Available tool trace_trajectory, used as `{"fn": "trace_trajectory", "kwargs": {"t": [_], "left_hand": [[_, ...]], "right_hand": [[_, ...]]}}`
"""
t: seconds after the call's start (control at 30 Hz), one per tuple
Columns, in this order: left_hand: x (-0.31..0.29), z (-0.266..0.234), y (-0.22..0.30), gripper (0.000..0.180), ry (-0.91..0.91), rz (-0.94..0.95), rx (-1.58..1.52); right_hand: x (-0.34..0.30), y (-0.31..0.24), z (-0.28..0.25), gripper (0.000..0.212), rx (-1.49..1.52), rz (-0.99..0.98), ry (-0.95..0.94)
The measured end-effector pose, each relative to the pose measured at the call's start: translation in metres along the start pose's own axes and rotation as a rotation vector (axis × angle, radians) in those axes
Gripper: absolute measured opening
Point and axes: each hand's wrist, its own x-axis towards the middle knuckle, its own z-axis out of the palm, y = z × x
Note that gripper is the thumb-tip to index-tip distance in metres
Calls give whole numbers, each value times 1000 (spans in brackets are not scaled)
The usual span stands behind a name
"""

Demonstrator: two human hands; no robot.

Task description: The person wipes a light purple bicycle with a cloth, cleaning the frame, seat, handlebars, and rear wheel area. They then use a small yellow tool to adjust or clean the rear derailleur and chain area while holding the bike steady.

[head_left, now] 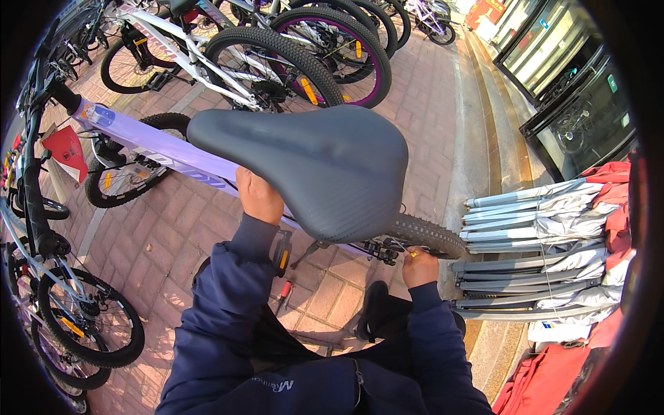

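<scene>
Looking down past the broad black saddle [332, 166] of a lilac bicycle [131, 140], standing on pinkish brick paving [166, 263], with handlebar [31, 187] at far left and knobby rear wheel [432, 235] at right. Left hand [260, 198] just under the near edge of the saddle, beside the lilac frame; fingers curled, tips hidden from sight, so impossible to tell what, if anything, in their hold. Right hand [420, 268] low beside the rear wheel, fingers closed around a small tool [415, 254], a bit of yellow showing, near the dark gear parts [384, 250]. On the paving between the forearms, a red-handled tool [286, 289], near a pedal [282, 254] with orange reflector. Beyond, a row of other bicycles [290, 48]; at right, folded metal poles [526, 225] with red and white cloth [612, 200].
</scene>
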Motion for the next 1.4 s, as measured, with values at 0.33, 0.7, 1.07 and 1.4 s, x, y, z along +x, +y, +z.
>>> {"fn": "trace_trajectory", "kwargs": {"t": [0.33, 0.7, 1.07, 1.4], "left_hand": [[-30, 2, -43, 15, -76, -19, 112], [-34, 2, -56, 28, -61, 80, 242], [-39, -2, -67, 27, -126, 21, 191], [-39, 0, -65, 27, -120, 35, 193]], "right_hand": [[-5, 0, -47, 11, 136, 29, -101], [2, -26, 16, 15, 300, 65, -139], [25, -35, 34, 26, 183, -82, -225], [14, -5, -17, 21, 16, 85, -115]]}}
